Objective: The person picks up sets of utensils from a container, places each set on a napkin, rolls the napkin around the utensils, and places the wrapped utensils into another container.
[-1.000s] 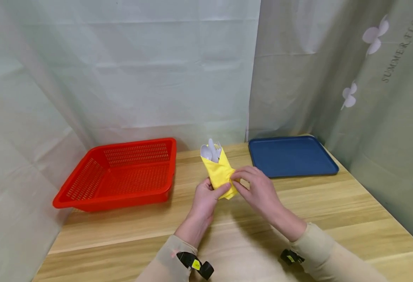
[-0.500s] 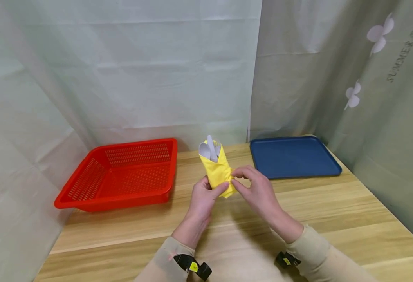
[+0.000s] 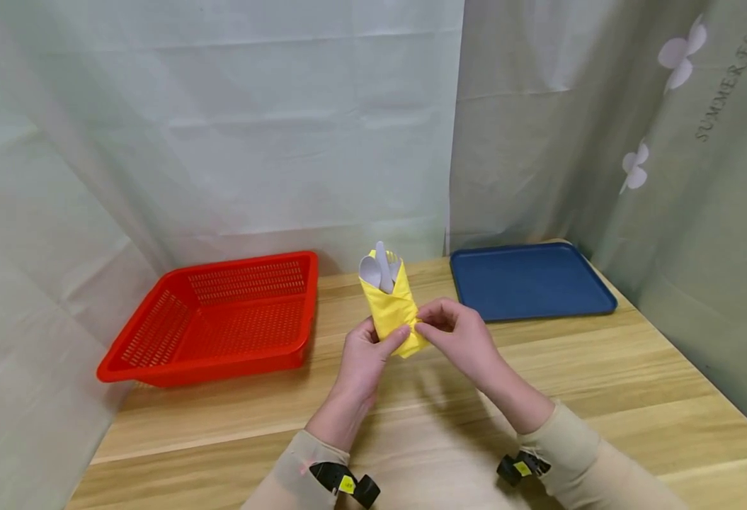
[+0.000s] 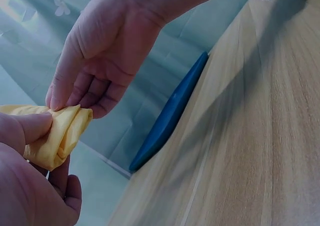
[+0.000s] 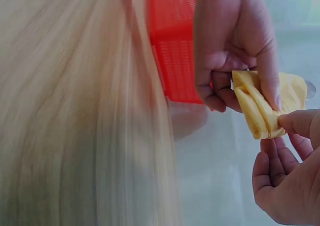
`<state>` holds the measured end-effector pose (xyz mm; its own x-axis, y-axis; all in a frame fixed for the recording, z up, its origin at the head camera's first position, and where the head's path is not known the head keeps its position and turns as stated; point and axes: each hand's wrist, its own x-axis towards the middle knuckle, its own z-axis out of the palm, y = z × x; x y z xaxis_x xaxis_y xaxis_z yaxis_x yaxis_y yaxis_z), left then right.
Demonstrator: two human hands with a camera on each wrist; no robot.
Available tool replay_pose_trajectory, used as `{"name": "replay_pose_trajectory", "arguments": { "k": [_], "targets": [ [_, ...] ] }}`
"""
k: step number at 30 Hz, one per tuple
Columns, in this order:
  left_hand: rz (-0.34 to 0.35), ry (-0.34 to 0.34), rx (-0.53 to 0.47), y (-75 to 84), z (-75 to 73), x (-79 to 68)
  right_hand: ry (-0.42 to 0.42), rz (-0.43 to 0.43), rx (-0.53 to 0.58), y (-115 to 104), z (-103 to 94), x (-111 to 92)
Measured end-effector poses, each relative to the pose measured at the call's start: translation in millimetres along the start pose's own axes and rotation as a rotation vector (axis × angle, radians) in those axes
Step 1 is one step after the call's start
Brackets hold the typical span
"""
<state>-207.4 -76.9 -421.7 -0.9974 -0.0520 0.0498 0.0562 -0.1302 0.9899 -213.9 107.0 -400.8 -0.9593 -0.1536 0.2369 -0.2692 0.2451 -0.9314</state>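
A yellow napkin [image 3: 391, 309] is wrapped round a pale spoon [image 3: 369, 270], a knife [image 3: 383, 268] and a fork [image 3: 395, 265], whose upper ends stick out of its top. My left hand [image 3: 362, 358] grips the lower part of the roll, thumb across the front and fingers behind. On the roll's right edge, my right hand [image 3: 461, 334] pinches the cloth between thumb and fingertips. The roll is held tilted above the table, and its folded bottom end shows in the left wrist view as layered yellow cloth [image 4: 62, 136].
A red plastic basket [image 3: 217, 365] stands on the wooden table [image 3: 233, 418] at the left. At the back right lies a blue tray [image 3: 532, 283]. Pale curtains [image 3: 258, 127] hang behind and along both sides.
The roll has risen and shifted slightly left in the head view. My right fingertips stay at its right edge and have drawn closer together on the cloth. My left hand keeps its grip.
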Motion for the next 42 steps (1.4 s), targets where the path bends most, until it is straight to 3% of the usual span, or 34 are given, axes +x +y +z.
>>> {"name": "replay_pose_trajectory", "arguments": {
  "k": [9,20,35,42],
  "targets": [
    [0.014,-0.012,0.018,-0.7,1.0,-1.6,-0.041,0.104,0.16,-0.8,-2.5,1.6],
    [0.029,-0.009,0.035,-0.7,1.3,-2.7,-0.039,0.122,0.196,0.3,-1.8,1.5],
    [-0.026,-0.035,0.042,3.8,-2.2,-1.9,-0.041,0.159,0.235,2.8,-6.3,4.9],
    [-0.015,-0.051,0.022,4.0,-1.0,-2.6,-0.055,0.156,0.251,4.2,-6.9,5.2]
  ]
}}
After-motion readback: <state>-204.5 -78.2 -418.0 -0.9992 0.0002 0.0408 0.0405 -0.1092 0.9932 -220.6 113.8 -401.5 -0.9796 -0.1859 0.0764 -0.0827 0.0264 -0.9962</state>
